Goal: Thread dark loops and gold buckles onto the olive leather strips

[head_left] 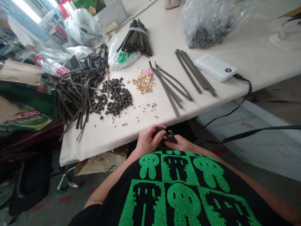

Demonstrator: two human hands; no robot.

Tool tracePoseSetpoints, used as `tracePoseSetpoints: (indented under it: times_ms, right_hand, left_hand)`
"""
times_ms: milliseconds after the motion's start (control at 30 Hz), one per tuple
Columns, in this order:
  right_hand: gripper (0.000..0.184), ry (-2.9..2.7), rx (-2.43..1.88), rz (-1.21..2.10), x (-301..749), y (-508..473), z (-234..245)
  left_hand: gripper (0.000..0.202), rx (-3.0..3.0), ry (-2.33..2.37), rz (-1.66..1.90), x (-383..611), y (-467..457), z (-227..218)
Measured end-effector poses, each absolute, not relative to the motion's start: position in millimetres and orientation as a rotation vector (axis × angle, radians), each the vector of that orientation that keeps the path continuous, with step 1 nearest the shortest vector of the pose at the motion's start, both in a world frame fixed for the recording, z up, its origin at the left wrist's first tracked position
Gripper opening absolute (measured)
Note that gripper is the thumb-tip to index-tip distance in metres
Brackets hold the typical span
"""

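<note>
Both my hands are held close to my body, just below the front edge of the white table [98, 141]. My left hand [148, 140] is closed around a dark strap [167, 135], thumb and fingers pinching it. My right hand [180, 143] is closed on the same strap from the other side, the strap ends poking up between the two hands. On the table ahead lie a pile of small dark loops [116, 95], a small heap of gold buckles [143, 83] and several loose dark straps [170, 86].
A tangled heap of finished straps [72, 94] hangs over the table's left side. A tied bundle of straps [137, 37], plastic bags [207, 22], a white power bank [216, 67] with a black cable [244, 100], and tiny dark pins [145, 108] lie about. Boxes and clutter fill the left.
</note>
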State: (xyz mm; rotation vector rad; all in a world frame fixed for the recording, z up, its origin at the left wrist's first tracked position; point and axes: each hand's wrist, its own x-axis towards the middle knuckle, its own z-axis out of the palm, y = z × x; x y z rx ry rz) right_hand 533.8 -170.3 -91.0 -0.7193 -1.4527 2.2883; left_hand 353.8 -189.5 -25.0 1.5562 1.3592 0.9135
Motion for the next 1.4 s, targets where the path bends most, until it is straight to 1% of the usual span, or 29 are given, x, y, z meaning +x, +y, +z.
tracePoseSetpoints:
  times_ms: [167, 367, 500, 700, 967, 1100, 1200, 1300, 1400]
  right_hand:
    - [0.053, -1.492, -0.680, 2.310, 537.7, -169.9, -79.9]
    - [0.043, -1.616, -0.801, 2.040, 541.9, -170.0, -70.4]
    - [0.041, -1.568, -0.859, 1.980, 542.5, -173.9, -76.1]
    - [0.041, -1.464, -0.754, 2.026, 539.9, -177.9, -82.0]
    - [0.043, -1.494, -0.788, 1.950, 537.9, -176.7, -93.9]
    - [0.042, -1.473, -0.833, 1.958, 538.9, -177.1, -91.9]
    - [0.041, -1.442, -0.832, 1.998, 539.1, -177.0, -87.0]
    - [0.042, -1.402, -0.819, 2.026, 539.1, -177.6, -85.7]
    - [0.043, -1.370, -0.781, 2.016, 538.9, -179.6, -89.1]
  left_hand:
    - [0.036, 1.136, 1.332, 0.981, 356.9, -193.1, -30.2]
    - [0.040, 0.917, 1.281, 0.982, 359.0, -191.7, -32.9]
    - [0.041, 0.915, 1.336, 0.976, 358.2, -192.6, -38.5]
    - [0.041, 0.913, 1.346, 0.993, 357.3, -195.9, -47.3]
    - [0.039, 0.922, 1.307, 0.968, 360.6, -194.5, -52.0]
    - [0.038, 0.972, 1.301, 0.955, 361.3, -195.4, -51.9]
    - [0.037, 0.982, 1.302, 1.021, 360.2, -196.7, -52.8]
    - [0.038, 0.993, 1.359, 1.081, 358.6, -197.5, -55.0]
    - [0.038, 1.016, 1.407, 1.062, 357.4, -197.8, -57.4]
